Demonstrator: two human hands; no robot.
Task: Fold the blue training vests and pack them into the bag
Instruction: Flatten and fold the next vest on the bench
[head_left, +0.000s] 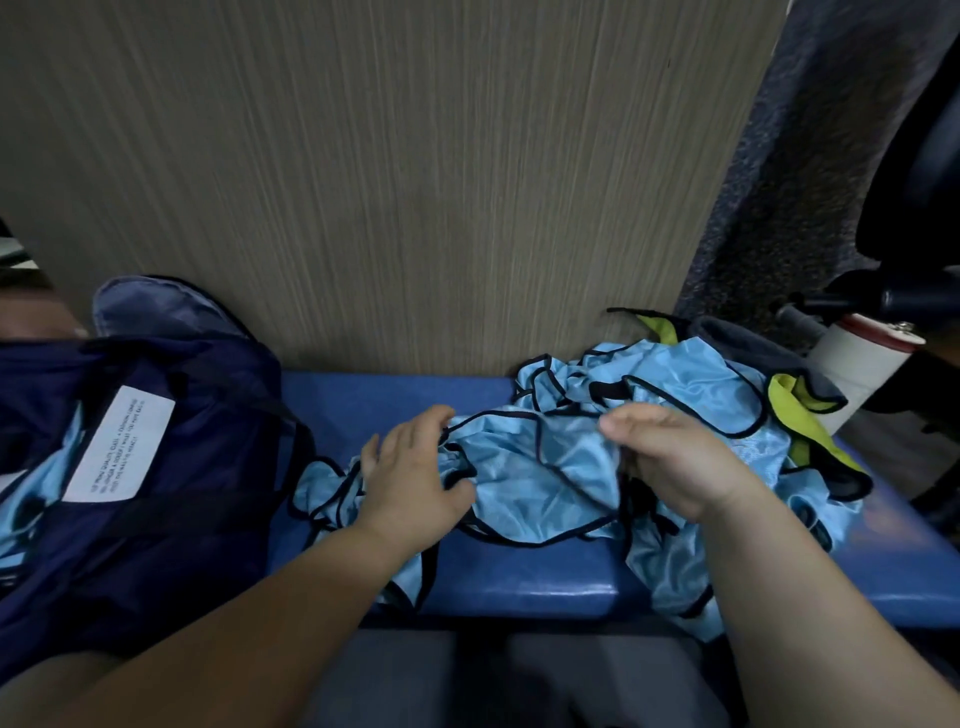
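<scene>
Your left hand (415, 478) lies flat on the blue vest (545, 467); your right hand (680, 462) pinches its cloth; the bag (208, 519) sits left of both.

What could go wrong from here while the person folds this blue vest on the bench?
The blue vest that the right hand pinches lies tangled with the pile, so pulling may drag others along. Fabric hangs over the edge of the bench and could slide off. A yellow-green vest sits in the pile and might get packed into the bag by mistake.
</scene>
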